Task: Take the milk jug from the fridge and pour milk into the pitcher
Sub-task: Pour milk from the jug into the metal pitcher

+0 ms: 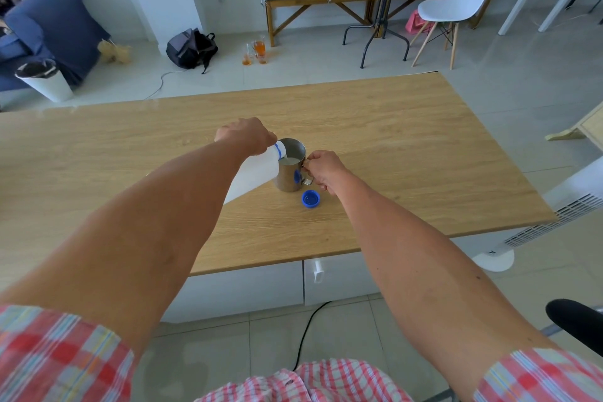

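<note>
Head view shows our left hand (245, 135) gripping the tilted milk jug (254, 174), its neck over the pitcher (290, 170) on the table (408, 140), while our right hand (323, 170) grips the handle. Milk already stands high inside; we judge that tipping further could overflow the rim or splash onto the blue cap (310, 198) just beside it.

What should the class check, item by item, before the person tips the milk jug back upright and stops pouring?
1. Jug mouth over the pitcher rim: ok.
2. Left hand grips the tilted milk jug: ok.
3. Right hand holds the pitcher handle: ok.
4. Milk in the pitcher: ok, white surface below the rim.
5. Blue cap within reach on the table: ok.
6. Milk left in the jug: cannot tell.
</note>
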A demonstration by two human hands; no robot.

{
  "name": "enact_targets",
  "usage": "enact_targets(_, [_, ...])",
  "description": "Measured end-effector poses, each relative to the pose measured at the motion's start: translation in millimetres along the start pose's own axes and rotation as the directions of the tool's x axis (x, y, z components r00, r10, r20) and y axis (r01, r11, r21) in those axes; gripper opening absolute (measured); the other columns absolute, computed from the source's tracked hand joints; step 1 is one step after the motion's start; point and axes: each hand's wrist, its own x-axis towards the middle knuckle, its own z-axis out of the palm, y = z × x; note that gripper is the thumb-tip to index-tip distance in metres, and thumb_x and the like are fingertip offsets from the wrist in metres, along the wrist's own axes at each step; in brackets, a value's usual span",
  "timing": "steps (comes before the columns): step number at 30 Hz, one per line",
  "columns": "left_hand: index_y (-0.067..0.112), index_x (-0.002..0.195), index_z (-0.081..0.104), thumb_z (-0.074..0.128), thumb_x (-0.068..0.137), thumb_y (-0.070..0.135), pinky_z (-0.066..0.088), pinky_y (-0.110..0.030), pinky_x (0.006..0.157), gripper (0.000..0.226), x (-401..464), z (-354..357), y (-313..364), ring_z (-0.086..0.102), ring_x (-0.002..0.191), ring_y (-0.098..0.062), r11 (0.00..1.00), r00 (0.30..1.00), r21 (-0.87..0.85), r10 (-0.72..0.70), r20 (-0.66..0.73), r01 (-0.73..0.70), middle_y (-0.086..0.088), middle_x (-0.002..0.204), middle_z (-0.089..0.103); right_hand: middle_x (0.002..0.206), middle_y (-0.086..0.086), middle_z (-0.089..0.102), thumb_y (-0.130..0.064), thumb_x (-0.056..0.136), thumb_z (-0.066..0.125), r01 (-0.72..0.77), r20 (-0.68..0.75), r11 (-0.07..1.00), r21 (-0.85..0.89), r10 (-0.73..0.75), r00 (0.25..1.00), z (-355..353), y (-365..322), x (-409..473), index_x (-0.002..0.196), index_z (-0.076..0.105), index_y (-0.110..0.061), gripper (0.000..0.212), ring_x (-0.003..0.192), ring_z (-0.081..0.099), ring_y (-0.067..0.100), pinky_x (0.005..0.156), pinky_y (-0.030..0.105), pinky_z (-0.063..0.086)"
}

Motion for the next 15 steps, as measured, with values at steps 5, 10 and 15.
enact_targets(5, [0.015, 0.105, 0.057, 0.046, 0.102, 0.044, 0.042, -0.037, 0.074, 0.031, 1.0, 0.3, -1.0, 0.059, 0.090, -0.028, 1.000, 1.000, 0.003, 0.007, -0.005, -0.007, -0.003, 0.082, 0.054, 0.087, 0.010, 0.059, -0.005, 0.100, 0.053, 0.004, 0.001, 1.000, 0.004, -0.004, 1.000, 0.3, 0.0, -0.8, 0.092, 0.065, -0.015, 0.017, 0.049, 0.035, 0.014, 0.034, 0.015, 0.023])
enact_targets(10, [0.015, 0.105, 0.057, 0.046, 0.102, 0.046, 0.042, -0.037, 0.074, 0.032, 1.4, 0.3, -0.8, 0.059, 0.090, -0.028, 1.000, 1.000, 0.007, 0.006, -0.007, -0.006, -0.003, 0.082, 0.054, 0.085, 0.010, 0.058, -0.005, 0.099, 0.053, 0.007, 0.004, 1.000, 0.002, -0.007, 1.000, -1.3, -0.2, -2.2, 0.092, 0.064, -0.014, 0.016, 0.049, 0.034, 0.015, 0.034, 0.014, 0.022])
enact_targets(15, [0.015, 0.105, 0.059, 0.046, 0.101, 0.045, 0.042, -0.037, 0.073, 0.033, 2.7, 0.4, -0.4, 0.060, 0.090, -0.027, 1.000, 1.000, 0.004, 0.008, -0.002, -0.008, -0.003, 0.084, 0.056, 0.083, 0.010, 0.058, -0.006, 0.100, 0.053, 0.002, 0.003, 1.000, 0.004, -0.002, 1.000, -1.3, -0.6, -1.3, 0.091, 0.064, -0.015, 0.017, 0.047, 0.033, 0.014, 0.034, 0.015, 0.022])
